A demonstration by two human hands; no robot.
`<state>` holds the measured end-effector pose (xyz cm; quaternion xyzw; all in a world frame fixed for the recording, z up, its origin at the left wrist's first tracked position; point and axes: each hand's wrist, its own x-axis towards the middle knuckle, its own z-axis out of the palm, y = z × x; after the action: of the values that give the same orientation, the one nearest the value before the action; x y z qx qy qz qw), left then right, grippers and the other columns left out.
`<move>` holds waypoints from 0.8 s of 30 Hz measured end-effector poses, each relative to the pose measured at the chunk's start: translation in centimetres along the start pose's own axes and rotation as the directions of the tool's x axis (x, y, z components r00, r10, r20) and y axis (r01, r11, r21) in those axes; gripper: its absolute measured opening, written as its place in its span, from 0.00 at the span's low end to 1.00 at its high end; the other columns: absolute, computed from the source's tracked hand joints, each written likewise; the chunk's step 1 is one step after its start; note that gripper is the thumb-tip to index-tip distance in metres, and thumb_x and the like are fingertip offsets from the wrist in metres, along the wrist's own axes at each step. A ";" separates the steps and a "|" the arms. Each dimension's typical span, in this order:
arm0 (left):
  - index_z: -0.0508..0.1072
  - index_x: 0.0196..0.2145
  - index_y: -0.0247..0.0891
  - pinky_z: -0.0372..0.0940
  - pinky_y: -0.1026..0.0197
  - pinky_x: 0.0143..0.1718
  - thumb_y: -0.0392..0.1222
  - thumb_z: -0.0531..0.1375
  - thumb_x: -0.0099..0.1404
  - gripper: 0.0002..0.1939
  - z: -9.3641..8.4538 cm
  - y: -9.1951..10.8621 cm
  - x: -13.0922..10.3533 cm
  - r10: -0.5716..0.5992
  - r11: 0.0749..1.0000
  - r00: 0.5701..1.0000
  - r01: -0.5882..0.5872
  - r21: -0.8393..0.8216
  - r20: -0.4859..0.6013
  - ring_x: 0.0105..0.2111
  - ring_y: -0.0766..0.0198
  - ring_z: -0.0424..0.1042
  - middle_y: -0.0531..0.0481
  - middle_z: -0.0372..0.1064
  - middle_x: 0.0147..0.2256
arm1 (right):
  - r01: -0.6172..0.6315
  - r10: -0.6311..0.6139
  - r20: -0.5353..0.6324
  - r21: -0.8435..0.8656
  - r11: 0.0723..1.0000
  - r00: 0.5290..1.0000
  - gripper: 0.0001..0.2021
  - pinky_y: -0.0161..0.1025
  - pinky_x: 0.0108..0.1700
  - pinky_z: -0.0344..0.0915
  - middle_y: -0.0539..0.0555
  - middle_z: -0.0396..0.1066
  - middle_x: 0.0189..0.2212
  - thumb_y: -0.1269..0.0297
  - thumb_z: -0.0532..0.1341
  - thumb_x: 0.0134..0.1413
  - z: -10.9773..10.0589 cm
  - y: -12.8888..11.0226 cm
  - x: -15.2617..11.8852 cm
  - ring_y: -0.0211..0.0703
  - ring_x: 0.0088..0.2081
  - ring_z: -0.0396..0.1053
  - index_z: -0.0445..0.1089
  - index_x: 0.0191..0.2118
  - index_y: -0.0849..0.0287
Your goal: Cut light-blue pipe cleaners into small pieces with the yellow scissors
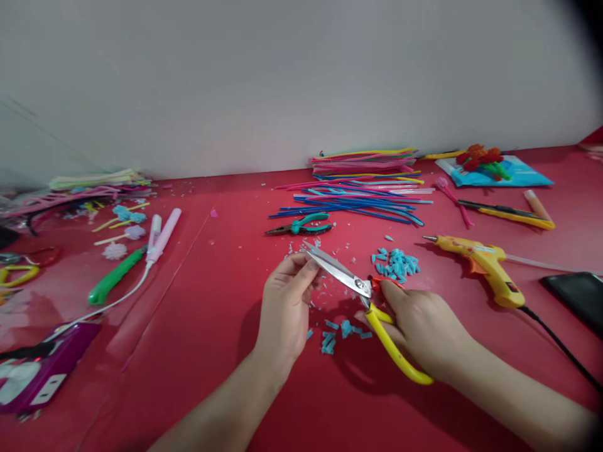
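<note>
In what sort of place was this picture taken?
Probably a craft worktable, though I cannot tell whether at home or in a workshop. The yellow hot glue gun, bundled coloured craft stems and scissors in the right hand suggest it.

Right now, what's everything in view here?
Scissors: 1, silver-yellow, centre
Pieces: many, blue, near scissors
Pliers: 1, teal-black, centre
Stems: many, multicoloured, back
Glue gun: 1, yellow, right
Packet: 1, blue, back right
Flower bunch: 1, red-green, on packet
Pen-like tool: 1, black, right
Tube: 1, tan, right
Flat object: 1, black, right edge
Handled tool: 1, green, left
Corded tool: 1, pink, left
Power strip: 1, purple, lower left
Craft flowers: several, blue and lilac, left
Table: 1, red, beneath
Wall: 1, grey, behind
Left hand: 1, bare, fingers by scissor tip
Right hand: 1, bare, fingers around handles
</note>
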<state>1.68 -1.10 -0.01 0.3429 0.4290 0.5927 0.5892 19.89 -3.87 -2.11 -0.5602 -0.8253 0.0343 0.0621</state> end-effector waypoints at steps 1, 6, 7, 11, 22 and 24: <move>0.70 0.27 0.37 0.56 0.68 0.28 0.35 0.58 0.53 0.02 0.0 0.0 0.0 0.003 1.000 1.000 -0.003 0.002 -0.002 0.24 0.73 0.59 0.55 0.62 0.24 | 0.000 0.000 0.002 -0.002 1.000 1.000 0.14 0.35 0.20 0.39 0.50 0.65 0.16 0.51 0.46 0.51 0.0 0.0 0.0 0.39 0.17 0.62 0.55 0.28 0.58; 0.71 0.27 0.37 0.56 0.69 0.28 0.34 0.59 0.52 0.02 0.1 0.1 0.0 0.008 1.000 1.000 -0.008 -0.011 -0.014 0.24 0.73 0.59 0.55 0.63 0.24 | 0.005 -0.005 -0.005 -0.004 1.000 1.000 0.16 0.35 0.20 0.39 0.50 0.64 0.15 0.50 0.46 0.52 0.0 0.0 0.0 0.39 0.17 0.62 0.55 0.27 0.58; 0.71 0.26 0.37 0.56 0.69 0.28 0.34 0.59 0.52 0.02 0.1 0.1 0.0 0.008 1.000 1.000 -0.009 -0.013 -0.015 0.24 0.73 0.60 0.55 0.63 0.24 | 0.004 -0.004 -0.006 -0.004 1.000 1.000 0.16 0.35 0.20 0.39 0.50 0.64 0.15 0.50 0.46 0.51 -0.1 -0.1 0.0 0.39 0.16 0.62 0.55 0.27 0.58; 0.71 0.27 0.37 0.56 0.69 0.28 0.35 0.59 0.52 0.02 0.1 0.1 0.0 0.004 1.000 1.000 -0.004 -0.009 -0.010 0.25 0.73 0.60 0.54 0.63 0.25 | -0.001 0.001 -0.004 -0.009 1.000 1.000 0.16 0.34 0.20 0.39 0.50 0.64 0.15 0.50 0.46 0.52 -0.3 -0.1 -0.1 0.39 0.16 0.62 0.55 0.27 0.58; 0.69 0.28 0.35 0.56 0.69 0.27 0.37 0.58 0.54 0.03 0.2 -0.2 0.0 -0.133 0.991 0.981 0.131 0.024 0.143 0.25 0.72 0.61 0.53 0.63 0.24 | -0.155 0.150 0.047 0.448 0.881 0.988 0.11 0.32 0.20 0.44 0.46 0.57 0.15 0.56 0.53 0.47 -0.9 -0.4 1.1 0.32 0.17 0.54 0.55 0.23 0.58; 0.69 0.27 0.34 0.56 0.69 0.27 0.37 0.57 0.55 0.03 0.5 -0.4 -0.3 -0.225 0.974 0.945 0.210 0.084 0.239 0.24 0.72 0.62 0.52 0.63 0.24 | -0.193 0.188 0.080 0.657 0.728 0.979 0.10 0.30 0.19 0.47 0.44 0.54 0.15 0.58 0.54 0.46 -1.3 -0.7 1.4 0.31 0.17 0.53 0.56 0.23 0.58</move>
<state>2.31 -1.36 -0.17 0.3812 0.4043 0.4643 0.6897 18.91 -2.82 -0.68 -0.5833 -0.6978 0.3325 0.2494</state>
